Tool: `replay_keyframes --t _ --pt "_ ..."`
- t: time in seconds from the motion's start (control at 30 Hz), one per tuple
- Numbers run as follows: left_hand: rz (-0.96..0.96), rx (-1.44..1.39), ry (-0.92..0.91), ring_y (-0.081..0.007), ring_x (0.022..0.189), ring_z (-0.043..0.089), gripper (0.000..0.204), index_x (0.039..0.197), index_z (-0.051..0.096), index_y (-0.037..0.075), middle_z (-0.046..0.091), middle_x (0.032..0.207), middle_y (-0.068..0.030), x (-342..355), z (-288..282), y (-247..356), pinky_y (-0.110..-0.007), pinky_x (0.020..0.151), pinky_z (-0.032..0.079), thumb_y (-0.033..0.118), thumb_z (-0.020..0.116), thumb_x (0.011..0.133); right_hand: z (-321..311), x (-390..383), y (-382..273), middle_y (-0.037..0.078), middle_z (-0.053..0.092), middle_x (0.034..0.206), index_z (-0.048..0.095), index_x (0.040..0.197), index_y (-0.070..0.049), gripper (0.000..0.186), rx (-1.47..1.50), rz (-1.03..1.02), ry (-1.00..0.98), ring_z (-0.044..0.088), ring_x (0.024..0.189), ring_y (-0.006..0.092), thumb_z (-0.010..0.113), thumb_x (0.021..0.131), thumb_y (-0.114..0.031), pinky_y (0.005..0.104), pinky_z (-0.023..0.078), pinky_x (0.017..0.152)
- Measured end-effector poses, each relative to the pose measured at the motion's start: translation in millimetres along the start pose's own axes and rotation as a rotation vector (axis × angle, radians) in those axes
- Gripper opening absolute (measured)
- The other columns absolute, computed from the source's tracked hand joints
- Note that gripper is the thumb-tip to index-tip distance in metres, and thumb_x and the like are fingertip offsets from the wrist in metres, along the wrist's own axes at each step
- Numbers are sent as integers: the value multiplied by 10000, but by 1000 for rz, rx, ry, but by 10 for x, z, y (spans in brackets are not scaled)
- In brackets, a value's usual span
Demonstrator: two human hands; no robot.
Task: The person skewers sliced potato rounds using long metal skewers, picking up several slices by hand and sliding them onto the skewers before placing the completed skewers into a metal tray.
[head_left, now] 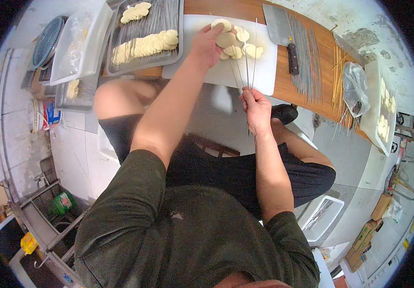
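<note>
In the head view, your left hand (206,44) reaches forward over the white cutting board (264,72), its fingers curled down onto the pale round slices (233,43) heaped near the board's far edge; the fingertips pinch the top slice, so the hand is partly closed on it rather than spread flat. Your right hand (255,108) hangs just off the board's near edge, closed in a fist round a small bundle of thin metal skewers (249,62); you hold them near their lower ends so the points fan upward across the board toward the heap, which seems to keep the tips close to where the left hand picks.

The slices look thin, round and cream-coloured, roughly even in size, overlapping loosely in a small pile; whether they are wet or dry cannot be told.

On the counter (245,8), a metal tray (176,53) sits at the board's left, holding rows of the same slices threaded on skewers; further left stand a clear plastic tub (80,48) and a blue sieve (48,41). Right of the board lies a cleaver (281,29), blade toward the far edge; beside it lie loose metal skewers (307,57) and bamboo sticks (339,72), and then a plastic bag (355,86).
</note>
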State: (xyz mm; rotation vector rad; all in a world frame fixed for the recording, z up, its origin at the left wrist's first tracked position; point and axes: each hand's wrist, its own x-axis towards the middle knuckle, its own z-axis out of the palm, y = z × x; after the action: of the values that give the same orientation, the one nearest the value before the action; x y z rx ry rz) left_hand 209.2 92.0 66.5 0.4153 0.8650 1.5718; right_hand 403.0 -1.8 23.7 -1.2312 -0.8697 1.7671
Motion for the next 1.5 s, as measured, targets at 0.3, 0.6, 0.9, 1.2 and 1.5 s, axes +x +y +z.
replay_keyframes --t 0.3,0.6,0.9,1.2,1.5 --pt "-47 89 63 -244 972 636 280 1102 532 -56 637 1047 -150 -5 17 -44 -324 843 541 132 582 900 -29 42 52 -25 589 711 668 877 -26 119 -6 -4 21 416 551 21 589 905 -111 185 324 486" --pt "-11 -20 -30 -255 877 652 276 1090 495 -61 620 980 -172 47 -45 -54 -350 779 554 146 554 917 -18 28 -7 -29 587 706 666 897 -24 113 5 -10 8 417 524 23 588 904 -106 186 315 458" --pt "-24 50 31 -265 856 655 276 1080 500 -73 618 976 -179 7 19 -47 -357 759 564 148 544 920 -31 46 49 -33 586 706 672 911 -15 126 2 -29 8 406 547 16 587 909 -108 179 318 489" --pt "-103 86 -33 -263 911 645 305 1128 509 -78 619 1025 -176 9 -31 -150 -357 802 549 157 519 933 0 83 -14 -22 595 720 669 929 -14 122 -15 -29 12 421 565 26 588 907 -103 179 326 499" --pt "-130 193 17 -222 894 646 295 1100 563 -31 645 982 -123 8 -106 -182 -338 784 540 211 532 935 92 100 -75 30 621 766 647 1004 12 159 55 90 -50 486 589 65 578 901 -87 201 383 518"
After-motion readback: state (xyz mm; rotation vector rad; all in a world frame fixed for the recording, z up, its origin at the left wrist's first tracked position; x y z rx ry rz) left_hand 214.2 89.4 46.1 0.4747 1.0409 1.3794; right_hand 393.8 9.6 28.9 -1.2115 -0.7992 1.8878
